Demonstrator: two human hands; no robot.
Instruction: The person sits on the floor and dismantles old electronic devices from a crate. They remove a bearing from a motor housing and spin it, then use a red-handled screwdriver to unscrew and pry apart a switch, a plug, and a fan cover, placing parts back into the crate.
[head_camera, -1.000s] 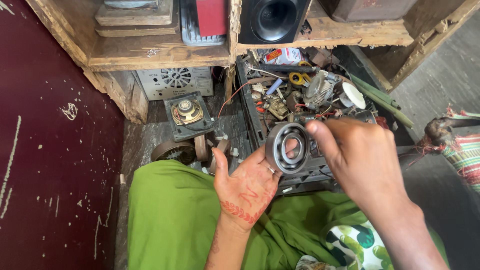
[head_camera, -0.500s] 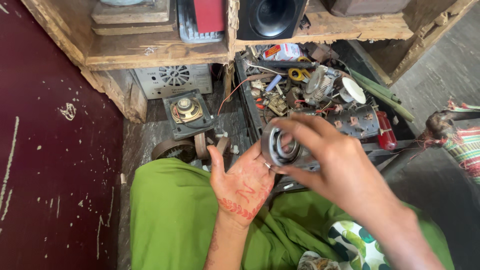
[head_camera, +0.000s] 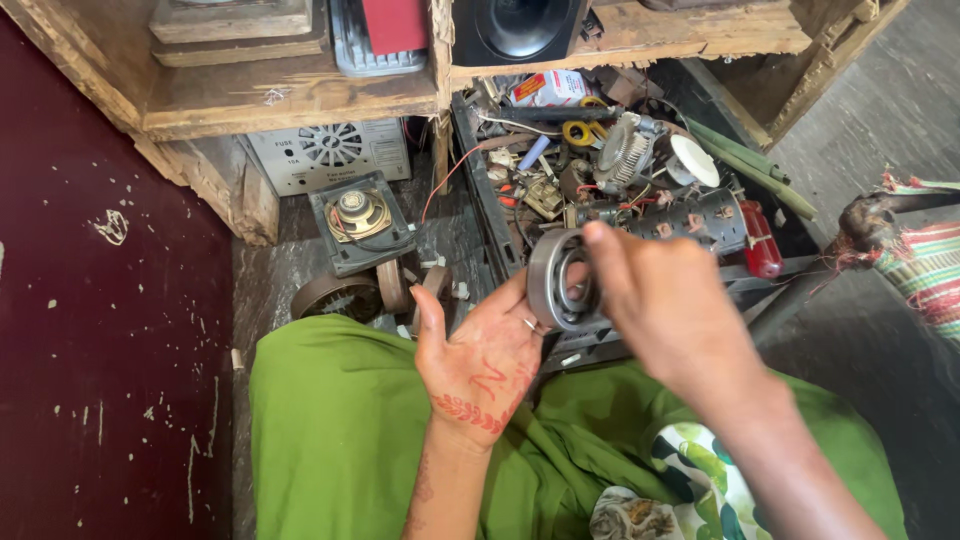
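A round metal bearing ring (head_camera: 556, 282) is held on edge above my lap. My left hand (head_camera: 482, 362), palm up with reddish patterns on it, supports the ring from below with its fingertips. My right hand (head_camera: 668, 308) covers the ring's right side, with the index finger over its top rim. Both hands touch the ring. Green cloth (head_camera: 340, 430) covers my knees under the hands.
A dark tray (head_camera: 492, 215) full of wires, coils and small parts lies just beyond the hands. A small speaker (head_camera: 359, 216) and rusty discs (head_camera: 335, 297) sit on the floor to the left. Wooden shelves (head_camera: 290, 95) carry a black speaker (head_camera: 520, 25). A dark red wall (head_camera: 90, 300) borders the left.
The ring has shifted slightly left and turned more on edge. My right hand slid over its right side, and my left palm opened further beneath it.
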